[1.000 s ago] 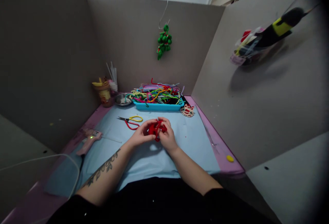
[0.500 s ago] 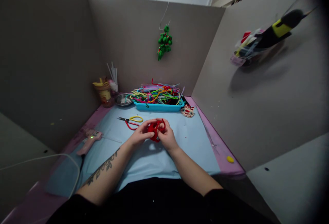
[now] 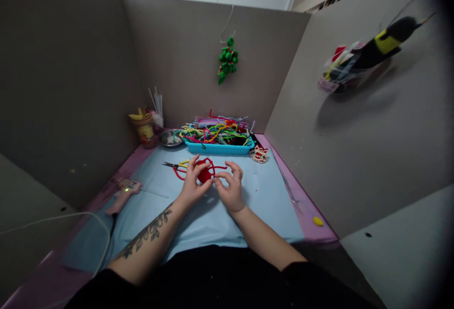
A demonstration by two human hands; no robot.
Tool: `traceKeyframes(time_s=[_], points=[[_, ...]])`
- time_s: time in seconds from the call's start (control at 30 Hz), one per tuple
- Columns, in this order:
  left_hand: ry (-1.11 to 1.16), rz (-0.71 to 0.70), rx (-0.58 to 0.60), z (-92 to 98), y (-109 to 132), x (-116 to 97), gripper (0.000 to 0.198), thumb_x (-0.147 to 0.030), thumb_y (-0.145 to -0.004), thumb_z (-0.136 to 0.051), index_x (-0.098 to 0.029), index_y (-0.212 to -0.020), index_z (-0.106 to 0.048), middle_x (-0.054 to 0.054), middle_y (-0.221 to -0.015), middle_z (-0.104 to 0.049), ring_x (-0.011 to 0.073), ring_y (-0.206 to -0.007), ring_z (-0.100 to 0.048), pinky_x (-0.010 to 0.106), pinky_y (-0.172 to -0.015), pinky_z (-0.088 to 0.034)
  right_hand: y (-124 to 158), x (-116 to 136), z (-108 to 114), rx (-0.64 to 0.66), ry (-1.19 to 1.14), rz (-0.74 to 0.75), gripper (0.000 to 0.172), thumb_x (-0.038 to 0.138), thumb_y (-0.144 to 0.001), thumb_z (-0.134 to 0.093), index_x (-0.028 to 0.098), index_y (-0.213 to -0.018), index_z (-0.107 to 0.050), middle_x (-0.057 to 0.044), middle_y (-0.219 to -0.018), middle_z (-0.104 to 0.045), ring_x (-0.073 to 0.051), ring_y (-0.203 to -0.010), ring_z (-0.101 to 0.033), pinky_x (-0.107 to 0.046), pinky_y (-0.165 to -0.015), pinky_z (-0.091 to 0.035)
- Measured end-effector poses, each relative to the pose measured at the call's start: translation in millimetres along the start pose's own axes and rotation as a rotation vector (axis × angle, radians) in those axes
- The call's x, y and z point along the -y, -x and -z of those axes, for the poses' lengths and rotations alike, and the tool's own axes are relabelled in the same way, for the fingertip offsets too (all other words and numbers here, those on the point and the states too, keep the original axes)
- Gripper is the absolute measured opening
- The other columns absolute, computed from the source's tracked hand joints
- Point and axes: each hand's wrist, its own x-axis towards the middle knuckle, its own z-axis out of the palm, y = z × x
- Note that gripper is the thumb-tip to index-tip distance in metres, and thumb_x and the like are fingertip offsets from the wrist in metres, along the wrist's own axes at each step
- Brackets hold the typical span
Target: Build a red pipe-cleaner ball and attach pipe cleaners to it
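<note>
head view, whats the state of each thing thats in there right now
red fuzzy piece: held, strand sticking out rightward
left hand: holding the piece
right hand: fingertips at its edge, grip unclear
scissors: lying down, handles spread, partly hidden
glue gun: lying down, green light lit
blue tray: heaped with colourful stems
green ornament: hanging

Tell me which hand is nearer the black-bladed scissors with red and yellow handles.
Left. The left hand is just right of the scissors, partly covering their handles in this view; the right hand is farther right, past the red fuzzy piece.
</note>
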Motion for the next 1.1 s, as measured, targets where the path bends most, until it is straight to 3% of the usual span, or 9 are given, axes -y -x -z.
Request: traceKeyframes(time_s=[0.27,0.7,1.1], points=[[-0.006,-0.043,0.100,-3.4,3,3,0.048,-0.019,-0.075,-0.065,-0.024,-0.122,-0.055,0.013,-0.146,-0.029,0.0280,-0.130,-0.040,0.047,-0.108,-0.035,-3,-1,-1,0.076,0.110,0.046,0.012,0.024,-0.083,-0.060,0.024,-0.087,-0.072,-0.009,-0.130,-0.043,-0.029,-0.129,-0.035,-0.050,-0.110,-0.031],[0.098,0.080,0.181,-4.0,0,-1,0.049,-0.025,-0.070,-0.071,-0.022,-0.118,-0.059,0.014,-0.142,-0.037,0.0317,-0.136,-0.034,0.048,-0.111,-0.029,-4,-8,-1,0.266,0.069,-0.004,0.015,0.021,-0.079,-0.060,0.025,-0.092,-0.067,-0.001,-0.152,-0.024,-0.033,-0.144,-0.008,-0.057,-0.112,-0.021],[0.159,0.116,0.301,-2.0,-2,-3,0.054,-0.018,-0.067,-0.070,-0.020,-0.119,-0.059,0.015,-0.139,-0.039,0.0323,-0.139,-0.029,0.048,-0.112,-0.028,-5,-12,-1,0.274,0.031,-0.046,0.006,0.020,-0.076,-0.059,0.021,-0.072,-0.063,0.001,-0.154,-0.023,-0.032,-0.144,-0.005,-0.057,-0.113,-0.015]])
